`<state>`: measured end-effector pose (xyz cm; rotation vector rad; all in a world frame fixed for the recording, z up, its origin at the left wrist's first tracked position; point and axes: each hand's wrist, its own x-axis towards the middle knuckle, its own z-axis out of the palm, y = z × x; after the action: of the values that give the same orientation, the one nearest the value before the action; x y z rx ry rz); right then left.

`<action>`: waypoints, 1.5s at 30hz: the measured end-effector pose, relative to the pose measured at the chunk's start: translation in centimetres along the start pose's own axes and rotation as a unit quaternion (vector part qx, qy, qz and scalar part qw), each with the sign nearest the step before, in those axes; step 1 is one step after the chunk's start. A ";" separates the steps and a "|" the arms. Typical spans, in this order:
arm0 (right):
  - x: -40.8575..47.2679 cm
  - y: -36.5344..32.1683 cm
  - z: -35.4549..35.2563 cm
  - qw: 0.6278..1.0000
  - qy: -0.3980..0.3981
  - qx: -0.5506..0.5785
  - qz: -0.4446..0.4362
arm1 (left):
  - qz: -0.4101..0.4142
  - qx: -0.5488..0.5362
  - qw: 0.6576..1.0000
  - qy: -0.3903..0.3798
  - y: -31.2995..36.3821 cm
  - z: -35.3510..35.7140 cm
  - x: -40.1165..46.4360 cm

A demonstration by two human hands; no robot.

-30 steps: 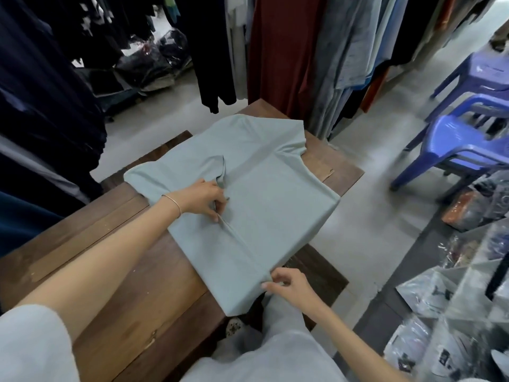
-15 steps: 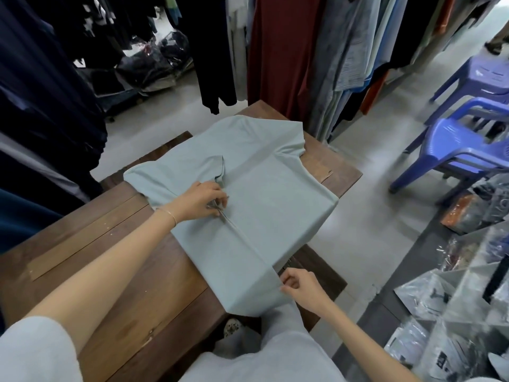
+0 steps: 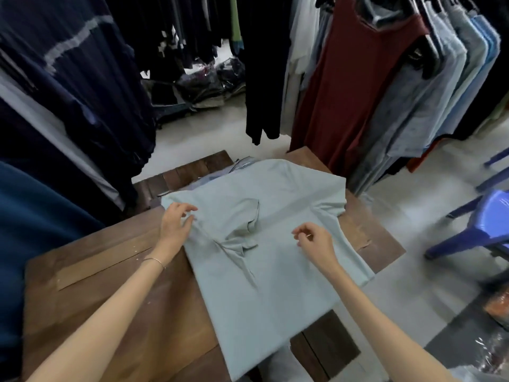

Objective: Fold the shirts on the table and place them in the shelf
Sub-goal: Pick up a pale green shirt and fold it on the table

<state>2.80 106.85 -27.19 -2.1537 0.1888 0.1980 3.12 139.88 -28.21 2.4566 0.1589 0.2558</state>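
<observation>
Head view, pale green shirt point(image 3: 264, 271) lying flat on wooden table point(image 3: 110, 285), near hem hanging over the edge; left hand point(image 3: 176, 224) at the shirt's left sleeve, fingers loosely curled (grip unclear); right hand point(image 3: 314, 241) hovering above the cloth, fingers curled, holding nothing

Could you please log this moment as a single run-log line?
stage: folding | shirt: flat on table, part folded | left hand: at shirt's left edge, fingers loose | right hand: over shirt, grip unclear
</observation>
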 end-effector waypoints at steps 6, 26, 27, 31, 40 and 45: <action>8.6 -4.1 5.6 0.998 -0.048 -0.047 0.003 | -0.180 0.047 0.982 0.036 -5.6 -2.1 3.5; 11.4 -8.2 7.4 0.990 -0.120 0.008 0.079 | -0.302 -0.303 0.903 -0.048 -0.9 0.0 8.3; 10.8 -9.3 7.4 0.988 -0.140 0.034 0.055 | -0.346 -0.327 0.871 -0.124 -0.2 0.0 8.4; 8.1 -14.6 6.5 0.929 -0.292 0.230 0.010 | -0.385 -0.318 0.837 -0.224 -0.5 0.0 9.0; 4.5 -7.4 7.8 0.953 -0.274 -0.100 -0.078 | -0.261 -0.190 0.913 -0.250 -0.8 1.4 8.9; 1.2 -6.0 8.9 0.894 -0.286 -0.256 -0.232 | -0.162 -0.138 0.946 -0.245 -0.6 2.5 8.7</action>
<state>4.57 117.50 -27.55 -2.4687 -0.7933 0.6459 12.14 140.40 -29.30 2.0994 0.2833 -0.4458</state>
